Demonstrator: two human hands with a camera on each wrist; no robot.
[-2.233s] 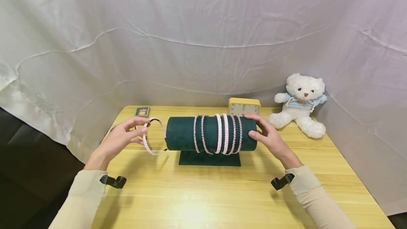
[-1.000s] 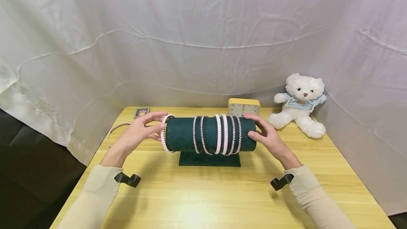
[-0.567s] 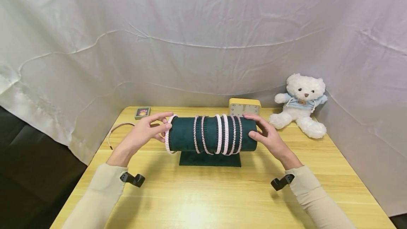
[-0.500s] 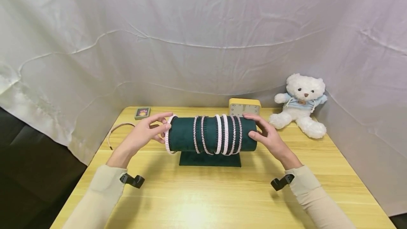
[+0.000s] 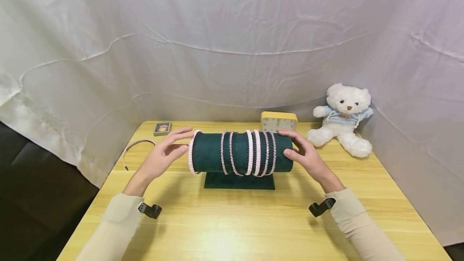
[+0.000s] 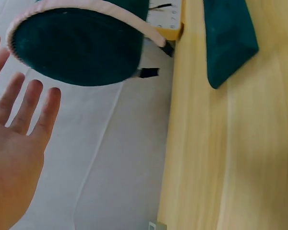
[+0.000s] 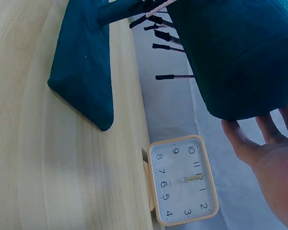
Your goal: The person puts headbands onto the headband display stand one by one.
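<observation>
A dark green headband stand (image 5: 210,152), a padded roll on a flat foot, stands mid-table in the head view. Round its left end sits a pale pink toothed headband (image 5: 191,154). My left hand (image 5: 159,162) is just beside it, fingers spread and apart from the band in the left wrist view. At the roll's other end my right hand (image 5: 309,158) holds the edge, thumb in front and fingers over the top and end. Two thin braided headbands (image 5: 231,152) lie mid-roll; several more, thick pale pink headbands (image 5: 257,152) and braided ones, are toward the right.
Another headband (image 5: 137,143) lies on the table behind my left wrist. A small dark card box (image 5: 162,128) is at the back left. Behind the roll stands a yellow clock (image 5: 279,116), with a white teddy bear (image 5: 346,116) at the back right. Pale curtains enclose the table.
My left hand brought the pale pink headband from the left onto the roll's left end, then let go and drew back slightly, fingers opening. My right hand stayed at the right end.
</observation>
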